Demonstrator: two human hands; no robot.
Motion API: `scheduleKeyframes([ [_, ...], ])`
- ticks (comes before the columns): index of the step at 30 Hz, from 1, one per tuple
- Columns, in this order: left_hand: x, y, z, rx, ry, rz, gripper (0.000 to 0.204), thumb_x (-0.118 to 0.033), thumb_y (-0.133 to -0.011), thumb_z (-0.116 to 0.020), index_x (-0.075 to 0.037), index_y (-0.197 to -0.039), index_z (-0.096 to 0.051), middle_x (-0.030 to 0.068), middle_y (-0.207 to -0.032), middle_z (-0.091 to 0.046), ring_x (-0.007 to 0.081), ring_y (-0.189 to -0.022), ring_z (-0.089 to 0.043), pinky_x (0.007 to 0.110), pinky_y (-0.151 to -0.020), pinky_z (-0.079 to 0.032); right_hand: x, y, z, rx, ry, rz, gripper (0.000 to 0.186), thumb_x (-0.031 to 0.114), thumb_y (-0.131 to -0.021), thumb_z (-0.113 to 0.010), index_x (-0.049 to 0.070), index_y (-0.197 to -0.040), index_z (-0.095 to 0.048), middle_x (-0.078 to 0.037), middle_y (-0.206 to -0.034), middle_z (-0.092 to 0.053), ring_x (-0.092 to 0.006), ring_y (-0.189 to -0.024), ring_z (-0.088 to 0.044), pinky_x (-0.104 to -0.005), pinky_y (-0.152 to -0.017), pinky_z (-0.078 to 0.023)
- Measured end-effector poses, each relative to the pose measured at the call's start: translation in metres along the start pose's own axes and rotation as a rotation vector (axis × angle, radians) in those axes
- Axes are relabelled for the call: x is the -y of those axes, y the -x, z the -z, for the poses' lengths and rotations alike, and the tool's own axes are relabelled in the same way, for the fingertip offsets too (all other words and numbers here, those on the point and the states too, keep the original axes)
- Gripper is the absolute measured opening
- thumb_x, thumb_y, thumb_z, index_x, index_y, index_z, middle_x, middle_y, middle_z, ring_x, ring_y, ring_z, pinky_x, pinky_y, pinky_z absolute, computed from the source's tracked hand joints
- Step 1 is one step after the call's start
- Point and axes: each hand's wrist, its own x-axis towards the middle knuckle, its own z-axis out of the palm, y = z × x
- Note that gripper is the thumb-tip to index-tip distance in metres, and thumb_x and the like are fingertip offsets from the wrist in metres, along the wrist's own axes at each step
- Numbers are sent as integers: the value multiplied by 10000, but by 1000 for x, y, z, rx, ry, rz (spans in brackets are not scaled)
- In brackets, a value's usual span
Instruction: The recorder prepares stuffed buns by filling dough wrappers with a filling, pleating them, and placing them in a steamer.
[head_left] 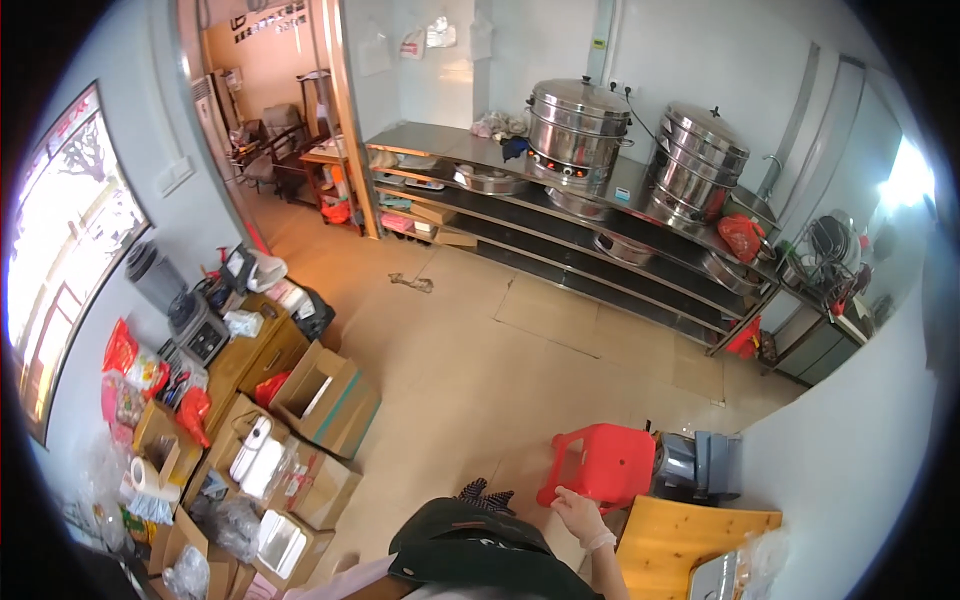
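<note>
My right hand point(580, 517) is at the lower middle, with a pale band at the wrist. Its fingers look curled together, and nothing shows in them. Just beyond it stands a red plastic stool point(612, 462), partly covered by the hand; whether they touch I cannot tell. My left hand is out of view; only a pale sleeve point(345, 582) shows at the lower edge. A dark green apron point(470, 545) covers my front.
A steel shelved counter point(430, 140) at the back bears two steamer pots, one a tall steamer point(580, 130). Cardboard boxes point(330, 400) and a wooden cabinet point(265, 340) line the left wall. A wooden table point(655, 535) stands at right, and a doorway point(285, 215) opens back left.
</note>
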Motion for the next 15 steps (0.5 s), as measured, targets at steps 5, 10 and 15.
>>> scheduleKeyframes([
  [5,-317,-199,-62,93,363,-156,399,-374,-913,-514,-12,-1003,-657,103,-888,-658,201,-796,-580,378,-727,-471,-7,-99,73,-236,-153,-189,295,235,-887,-626,55,-1121,-628,-195,-1047,-688,-369,-1007,-651,-426,-854,-519],
  [10,-678,-255,-34,128,478,-590,471,-346,-965,-512,4,-1274,-579,128,-1136,-668,203,-1041,-621,344,-930,-465,-73,-224,145,-395,-275,-360,310,182,-882,-651,-3,-1122,-586,-174,-1017,-689,-296,-937,-668,-357,-839,-518],
  [15,-785,-287,-80,259,208,-605,474,-300,-957,-537,2,-1323,-548,141,-1209,-643,213,-1108,-600,343,-991,-430,-170,-405,200,-551,-22,87,365,167,-887,-648,15,-1195,-523,-172,-1103,-669,-320,-1036,-643,-387,-877,-500],
])
